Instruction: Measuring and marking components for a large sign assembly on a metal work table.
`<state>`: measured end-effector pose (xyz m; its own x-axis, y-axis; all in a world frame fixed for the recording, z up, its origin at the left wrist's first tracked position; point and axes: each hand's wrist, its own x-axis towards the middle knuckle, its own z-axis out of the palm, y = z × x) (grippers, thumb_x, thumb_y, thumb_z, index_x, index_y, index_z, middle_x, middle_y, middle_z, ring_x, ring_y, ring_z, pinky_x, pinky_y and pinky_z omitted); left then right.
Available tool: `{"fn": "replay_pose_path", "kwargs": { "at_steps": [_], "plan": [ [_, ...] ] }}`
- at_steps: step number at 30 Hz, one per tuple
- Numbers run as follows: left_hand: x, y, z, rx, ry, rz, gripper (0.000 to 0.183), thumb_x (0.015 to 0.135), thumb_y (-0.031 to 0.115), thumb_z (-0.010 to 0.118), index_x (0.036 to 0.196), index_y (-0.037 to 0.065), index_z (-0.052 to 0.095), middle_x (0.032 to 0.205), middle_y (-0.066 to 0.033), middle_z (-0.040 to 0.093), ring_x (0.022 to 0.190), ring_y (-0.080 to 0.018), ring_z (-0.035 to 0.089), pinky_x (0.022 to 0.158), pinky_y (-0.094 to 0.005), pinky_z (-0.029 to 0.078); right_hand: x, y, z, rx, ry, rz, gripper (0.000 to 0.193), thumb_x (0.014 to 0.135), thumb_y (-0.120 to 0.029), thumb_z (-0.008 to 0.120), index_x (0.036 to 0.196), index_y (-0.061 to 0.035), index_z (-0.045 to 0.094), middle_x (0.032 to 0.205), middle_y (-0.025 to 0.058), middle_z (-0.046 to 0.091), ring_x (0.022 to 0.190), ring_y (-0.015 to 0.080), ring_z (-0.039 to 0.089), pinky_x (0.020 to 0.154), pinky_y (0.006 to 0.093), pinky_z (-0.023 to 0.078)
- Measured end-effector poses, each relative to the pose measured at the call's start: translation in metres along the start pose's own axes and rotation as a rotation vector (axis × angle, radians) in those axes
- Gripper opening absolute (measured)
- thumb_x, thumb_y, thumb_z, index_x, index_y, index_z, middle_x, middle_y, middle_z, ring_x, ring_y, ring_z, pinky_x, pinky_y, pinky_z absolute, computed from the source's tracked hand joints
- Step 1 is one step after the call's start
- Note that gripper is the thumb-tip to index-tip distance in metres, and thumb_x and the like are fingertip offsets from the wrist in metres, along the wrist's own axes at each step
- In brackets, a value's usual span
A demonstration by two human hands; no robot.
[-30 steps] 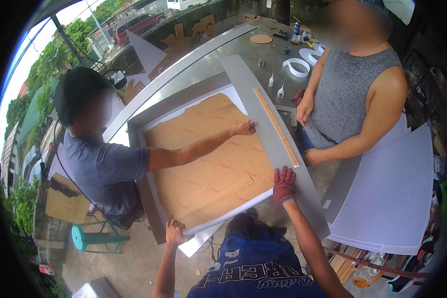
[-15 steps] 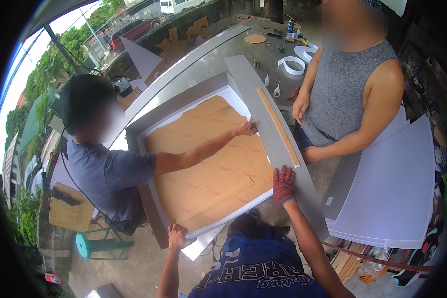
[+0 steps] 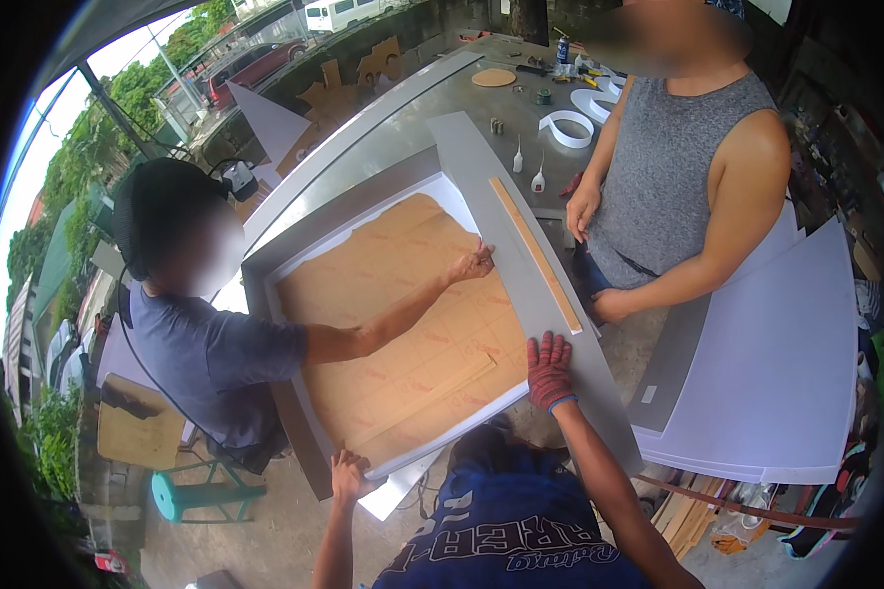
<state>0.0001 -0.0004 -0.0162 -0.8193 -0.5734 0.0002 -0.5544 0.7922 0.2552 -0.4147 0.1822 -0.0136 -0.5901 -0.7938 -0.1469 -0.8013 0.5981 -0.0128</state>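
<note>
A large shallow box-shaped panel (image 3: 417, 329) lies tilted before me, its inside covered in brown printed paper with a white border. Grey walls (image 3: 293, 417) stand along its left and far sides. My bare left hand (image 3: 350, 478) grips its near left corner, fingers hooked over the edge. On the right side a long grey strip (image 3: 506, 240) carries a thin wooden stick (image 3: 535, 255). My right hand (image 3: 550, 371), in a red-grey knit glove, rests on the strip's inner edge with its fingers stretched out. A co-worker's hand (image 3: 473, 262) reaches across to the same strip.
The co-worker (image 3: 206, 344) at left leans over the panel; another person (image 3: 697, 177) stands at right. Glue bottles (image 3: 537, 182) and white curved pieces (image 3: 567, 130) lie on the metal table (image 3: 413, 152). White sheets (image 3: 756, 378) are stacked at right. A teal stool (image 3: 172, 496) stands lower left.
The co-worker's reaching hand has drawn in slightly, its fingers now more curled. My hands keep their places on the panel. The whole view has shifted a little.
</note>
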Motion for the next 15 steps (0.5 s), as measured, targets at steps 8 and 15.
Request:
{"fn": "replay_pose_path", "kwargs": {
  "at_steps": [8, 15],
  "plan": [
    [0.0014, -0.0012, 0.0003, 0.004, -0.019, -0.003, 0.032, 0.054, 0.036, 0.076, 0.066, 0.008, 0.066, 0.074, -0.0054, 0.066, 0.086, -0.0238, 0.056, 0.081, -0.0389, 0.039, -0.0018, 0.0003, 0.0002, -0.010, 0.034, -0.032, 0.068, 0.082, -0.018, 0.044, 0.141, 0.0053, 0.018, 0.144, 0.0371, 0.010, 0.131, 0.0587, 0.009, 0.106, 0.0659, 0.006],
    [0.0012, 0.0008, -0.0018, 0.008, -0.043, -0.025, 0.035, 0.054, 0.038, 0.075, 0.068, 0.008, 0.067, 0.075, -0.0058, 0.066, 0.087, -0.0235, 0.055, 0.082, -0.0393, 0.039, -0.0045, 0.0024, -0.0044, 0.000, 0.078, -0.076, 0.073, 0.079, -0.018, 0.049, 0.142, 0.0017, 0.019, 0.145, 0.0344, 0.013, 0.133, 0.0550, 0.011, 0.107, 0.0643, 0.006]
  ]
}}
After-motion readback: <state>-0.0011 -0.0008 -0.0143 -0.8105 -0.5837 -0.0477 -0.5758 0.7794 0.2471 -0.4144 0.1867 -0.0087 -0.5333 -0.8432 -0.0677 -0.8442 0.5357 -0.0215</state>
